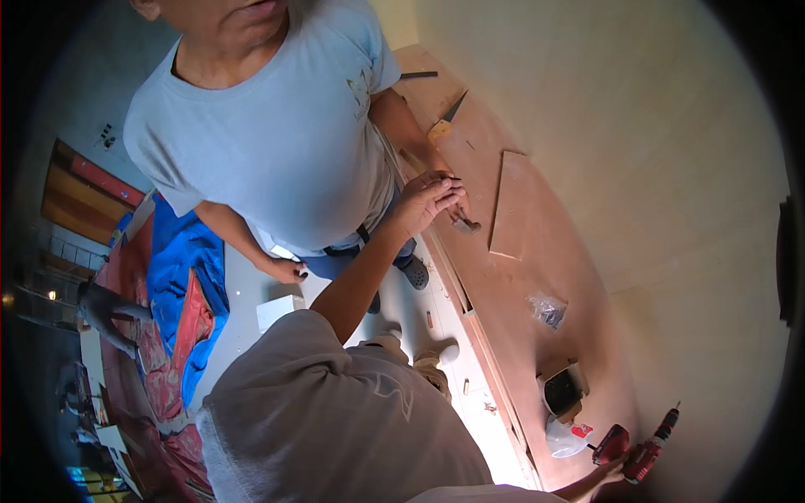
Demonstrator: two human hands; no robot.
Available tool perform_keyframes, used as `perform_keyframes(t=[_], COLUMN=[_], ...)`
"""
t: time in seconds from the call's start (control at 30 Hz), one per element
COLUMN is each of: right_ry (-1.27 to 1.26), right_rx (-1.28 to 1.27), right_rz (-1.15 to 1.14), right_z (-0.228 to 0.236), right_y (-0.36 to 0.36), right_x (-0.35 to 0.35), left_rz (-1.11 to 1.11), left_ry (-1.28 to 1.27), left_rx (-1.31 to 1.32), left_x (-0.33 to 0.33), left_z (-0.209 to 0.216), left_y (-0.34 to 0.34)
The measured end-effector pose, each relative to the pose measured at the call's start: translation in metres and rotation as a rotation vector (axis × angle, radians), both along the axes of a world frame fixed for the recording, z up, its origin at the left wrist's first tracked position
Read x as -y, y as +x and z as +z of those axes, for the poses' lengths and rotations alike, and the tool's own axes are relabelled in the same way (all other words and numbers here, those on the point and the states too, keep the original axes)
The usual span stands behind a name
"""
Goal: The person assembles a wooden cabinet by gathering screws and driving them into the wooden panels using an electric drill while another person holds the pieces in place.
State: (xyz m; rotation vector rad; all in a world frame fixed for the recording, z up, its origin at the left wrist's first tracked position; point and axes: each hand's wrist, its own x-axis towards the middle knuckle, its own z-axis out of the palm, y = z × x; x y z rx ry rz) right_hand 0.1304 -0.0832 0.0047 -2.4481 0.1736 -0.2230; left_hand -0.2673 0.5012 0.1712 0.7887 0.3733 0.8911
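- two hands to check. state of right hand [617,471]?
- grasping drill [644,461], fingers wrapped round its handle.
- location of drill?
- at lower right, near the close end of bench [545,268]. bit [677,407] pointing up and to the right; battery [611,444] turned toward white bag [566,440].
- state of left hand [423,205]?
- raised by the far stretch of bench, fingertips drawn together. small item between them, if any: cannot tell.
- nearest to left hand?
- co-worker's hand [462,207], partly hidden behind it, with hammer [466,225] just below. contact between hands: cannot tell.
- other items on bench?
- in order, from far end to close end: saw [439,130] with yellow handle; plank [509,210], lying flat; clear bag [548,310]; open box [570,412], dark inside, just beside white bag.
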Motion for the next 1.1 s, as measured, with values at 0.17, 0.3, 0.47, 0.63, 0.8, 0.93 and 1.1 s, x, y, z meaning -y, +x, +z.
perform_keyframes(t=[0.17,0.3,0.47,0.63,0.8,0.93,1.1], right_ry=[-0.052,-0.163,0.009,0.46,0.382,0.238,0.209], right_rx=[0.061,0.056,-0.319,-0.198,-0.379,-0.384,-0.432], right_rz=[-0.069,-0.208,-0.082,-0.003,-0.15,-0.16,-0.266], right_z=[0.031,0.12,0.2,0.073,0.05,0.019,0.004], right_y=[-0.066,-0.212,-0.347,-0.477,-0.586,-0.642,-0.687], right_x=[0.037,0.082,-0.028,-0.016,-0.004,0.019,0.063], left_rz=[-0.101,-0.172,-0.538,-0.948,-1.072,-1.173,-1.226], left_ry=[-0.077,-0.111,-0.093,-0.37,-0.425,-0.476,-0.396], left_rx=[0.032,-0.054,-0.126,-0.209,-0.418,-0.511,-0.631], left_x=[0.006,0.018,0.027,0.105,0.184,0.212,0.245], left_z=[0.0,-0.025,-0.067,-0.134,-0.152,-0.163,-0.165], left_y=[0.015,0.045,0.019,0.011,-0.029,-0.06,-0.09])
